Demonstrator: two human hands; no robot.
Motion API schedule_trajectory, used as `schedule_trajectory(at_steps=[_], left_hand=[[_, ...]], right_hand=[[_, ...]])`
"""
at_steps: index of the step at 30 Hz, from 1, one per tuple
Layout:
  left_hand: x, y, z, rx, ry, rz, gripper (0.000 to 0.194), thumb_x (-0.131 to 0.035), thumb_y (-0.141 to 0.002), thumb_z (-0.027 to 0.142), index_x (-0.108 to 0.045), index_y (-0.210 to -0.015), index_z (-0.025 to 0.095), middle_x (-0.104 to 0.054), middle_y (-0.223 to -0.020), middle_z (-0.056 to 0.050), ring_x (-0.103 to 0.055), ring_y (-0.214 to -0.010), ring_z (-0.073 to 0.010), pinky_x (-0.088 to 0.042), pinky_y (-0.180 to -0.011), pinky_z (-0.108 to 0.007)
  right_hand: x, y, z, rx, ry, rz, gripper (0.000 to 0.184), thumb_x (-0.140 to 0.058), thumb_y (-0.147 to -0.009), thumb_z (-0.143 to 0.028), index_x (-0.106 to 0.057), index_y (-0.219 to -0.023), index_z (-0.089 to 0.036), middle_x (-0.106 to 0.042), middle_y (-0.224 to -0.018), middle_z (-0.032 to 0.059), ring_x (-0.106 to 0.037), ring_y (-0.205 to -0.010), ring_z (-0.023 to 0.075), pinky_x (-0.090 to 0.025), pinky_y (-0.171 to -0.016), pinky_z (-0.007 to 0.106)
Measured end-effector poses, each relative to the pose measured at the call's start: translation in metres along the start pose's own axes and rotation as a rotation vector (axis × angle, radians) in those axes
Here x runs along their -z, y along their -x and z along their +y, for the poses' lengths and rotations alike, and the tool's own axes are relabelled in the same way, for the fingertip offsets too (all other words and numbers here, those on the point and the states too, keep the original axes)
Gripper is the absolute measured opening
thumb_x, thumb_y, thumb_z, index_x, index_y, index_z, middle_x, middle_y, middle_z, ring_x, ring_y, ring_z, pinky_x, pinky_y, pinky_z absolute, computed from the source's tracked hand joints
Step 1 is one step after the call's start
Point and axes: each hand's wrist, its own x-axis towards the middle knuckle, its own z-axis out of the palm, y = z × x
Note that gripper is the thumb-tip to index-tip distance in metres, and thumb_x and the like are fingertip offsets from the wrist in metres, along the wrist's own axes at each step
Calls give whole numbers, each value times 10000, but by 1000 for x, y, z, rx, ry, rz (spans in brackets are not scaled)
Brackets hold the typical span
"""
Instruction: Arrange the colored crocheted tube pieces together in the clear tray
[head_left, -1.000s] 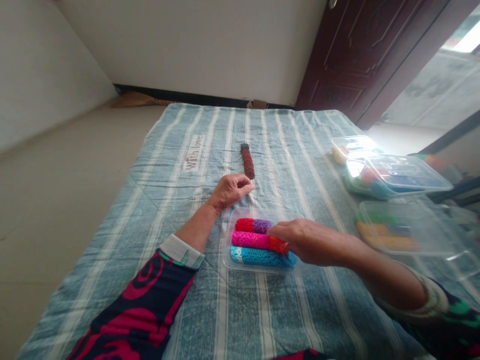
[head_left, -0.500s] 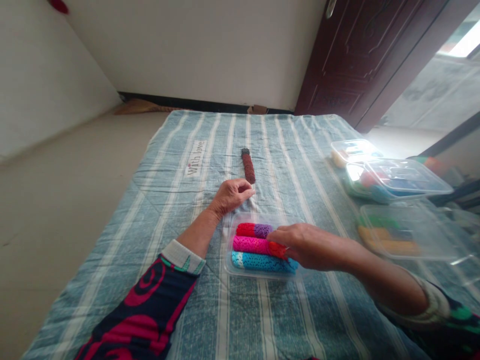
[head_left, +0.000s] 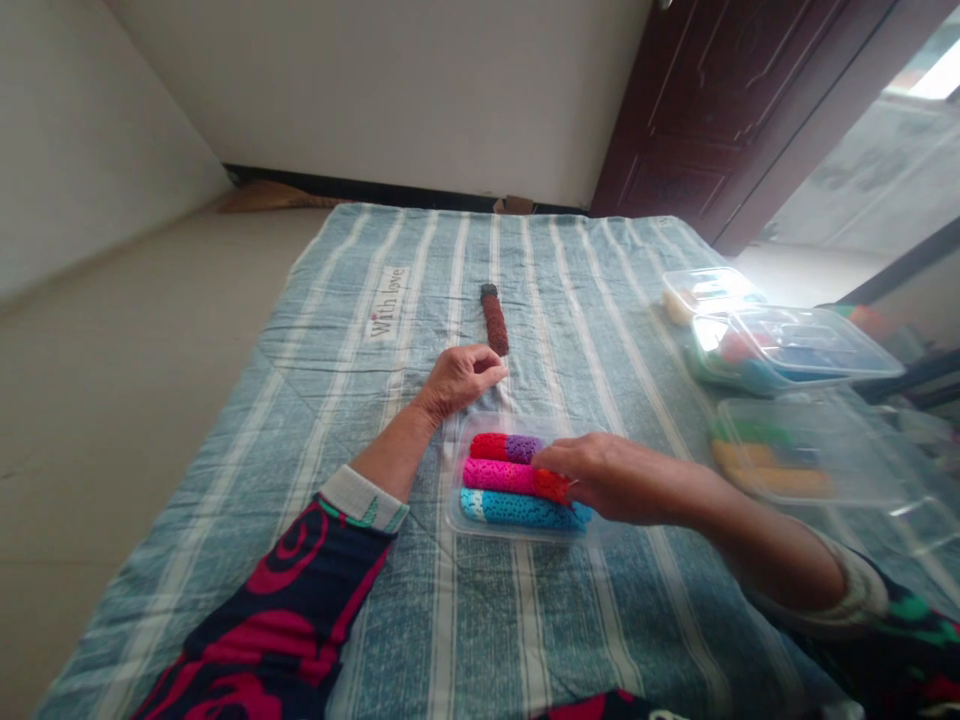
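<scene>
A clear plastic box [head_left: 454,525] holds three rolled pieces of crochet-like knit, lying side by side: a red and purple roll [head_left: 491,447], a pink and orange-red roll [head_left: 499,475], and a blue roll [head_left: 525,508] with a white band. My right hand [head_left: 607,475] reaches into the box from the right, its fingers closed on the orange-red end of the middle roll. Beyond the box lies a brown roll [head_left: 496,322] with a dark grey end. Close to its near end rests my left hand [head_left: 465,378], fingers curled and thumb near the fingertips, with nothing visible in them.
A blue striped cloth [head_left: 360,400] covers the table, with a "With love" patch [head_left: 387,303]. Along the right side stand several clear lidded boxes, including one with yellow and green contents [head_left: 780,470]. A dark red door [head_left: 697,130] is behind.
The whole view has shifted slightly, so things sit a little higher in the picture. Both hands keep nearly the same places relative to the box and the rolls.
</scene>
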Motion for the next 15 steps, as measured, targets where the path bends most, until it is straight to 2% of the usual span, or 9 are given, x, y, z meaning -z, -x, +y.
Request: schedule_trajectory(at_steps=[6, 9, 13, 15], left_hand=[[2, 1, 4, 5, -6, 27, 261, -603, -756, 374, -677, -681, 135, -612, -622, 8, -526, -590, -122, -415, -581, -232], [9, 5, 12, 12, -20, 57, 276, -594, -778, 374, -670, -668, 132, -596, -603, 11, -507, -572, -115, -404, -563, -231], [29, 24, 38, -11, -72, 91, 253, -606, -811, 363, -670, -701, 144, -624, -628, 7, -532, -585, -117, -421, -569, -234], [39, 41, 58, -77, -100, 86, 218, -603, -834, 318, -658, -705, 151, -658, -693, -6, -582, -647, -129, -460, -636, -248]], right_hand=[[4, 1, 0, 20, -5, -13, 192, -454, -831, -4, -548, -901, -157, -637, -862, 45, -551, -744, 129, -383, -667, 260], [6, 2, 0, 10, 5, -21, 201, -454, -833, 0, -555, -915, -153, -644, -874, 51, -562, -761, 133, -387, -671, 261], [8, 4, 0, 17, -5, -15, 176, -477, -848, -29, -565, -937, -152, -650, -881, 46, -567, -766, 132, -383, -666, 260], [9, 5, -1, 27, 2, -13, 149, -491, -856, -54, -569, -932, -156, -650, -885, 41, -564, -756, 130, -375, -657, 260]])
